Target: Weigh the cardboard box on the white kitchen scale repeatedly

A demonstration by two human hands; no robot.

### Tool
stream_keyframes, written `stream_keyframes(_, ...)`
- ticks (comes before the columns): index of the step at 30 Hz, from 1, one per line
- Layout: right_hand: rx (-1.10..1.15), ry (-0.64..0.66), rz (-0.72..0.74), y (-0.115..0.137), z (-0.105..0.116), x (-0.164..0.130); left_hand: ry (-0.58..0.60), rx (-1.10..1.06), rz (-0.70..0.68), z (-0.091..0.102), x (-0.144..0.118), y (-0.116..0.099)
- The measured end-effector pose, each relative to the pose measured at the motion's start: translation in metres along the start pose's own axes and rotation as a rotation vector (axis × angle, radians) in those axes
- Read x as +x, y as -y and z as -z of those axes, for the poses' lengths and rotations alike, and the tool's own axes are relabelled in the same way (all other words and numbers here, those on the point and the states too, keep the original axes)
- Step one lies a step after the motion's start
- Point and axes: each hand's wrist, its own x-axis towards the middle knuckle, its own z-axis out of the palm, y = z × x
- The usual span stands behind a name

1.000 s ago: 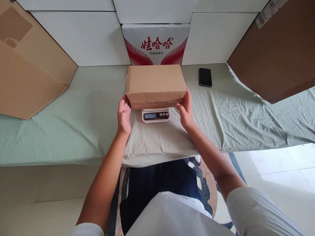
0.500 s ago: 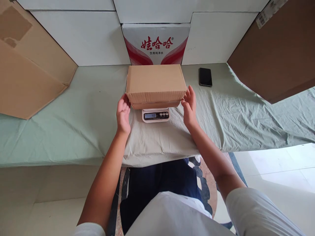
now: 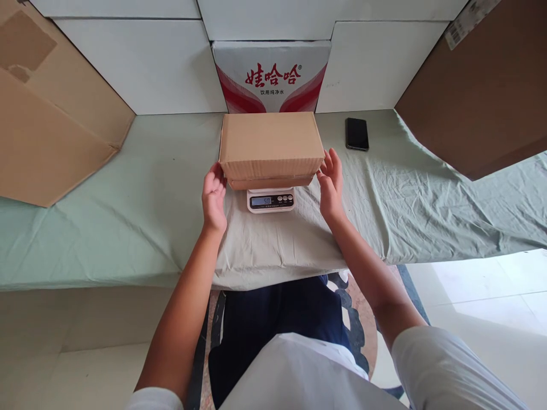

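Observation:
A closed brown cardboard box (image 3: 272, 136) rests on a small white kitchen scale (image 3: 270, 208), hiding most of its platform. The scale's front shows below the box, with a lit display and several round buttons. At the box's left front corner is my left hand (image 3: 215, 198), open with slightly curled fingers; whether it touches the cardboard is hard to tell. My right hand (image 3: 330, 187) stands open at the right front corner, its fingers apart and the thumb off the box. Neither hand grips the box.
A black phone (image 3: 356, 134) lies on the green cloth (image 3: 162, 171) to the right. Behind stands a white and red carton (image 3: 273, 54) against white panels (image 3: 137, 65). Large cardboard sheets flank the table, one left (image 3: 55, 114) and one right (image 3: 478, 97).
My right hand has shifted very slightly right, away from the box. The digits on the scale's display have changed. Box and left hand look still.

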Motion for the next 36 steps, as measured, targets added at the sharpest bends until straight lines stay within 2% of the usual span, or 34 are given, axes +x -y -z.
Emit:
stream_keyframes(14,-0.001,-0.02,-0.028,-0.004,0.002,0.001,0.004,0.002,-0.001,0.0,0.001,0.001)
stream_keyframes(36,-0.011,-0.026,-0.075,0.006,-0.003,0.002,0.03,0.072,-0.006,-0.001,0.001,0.0)
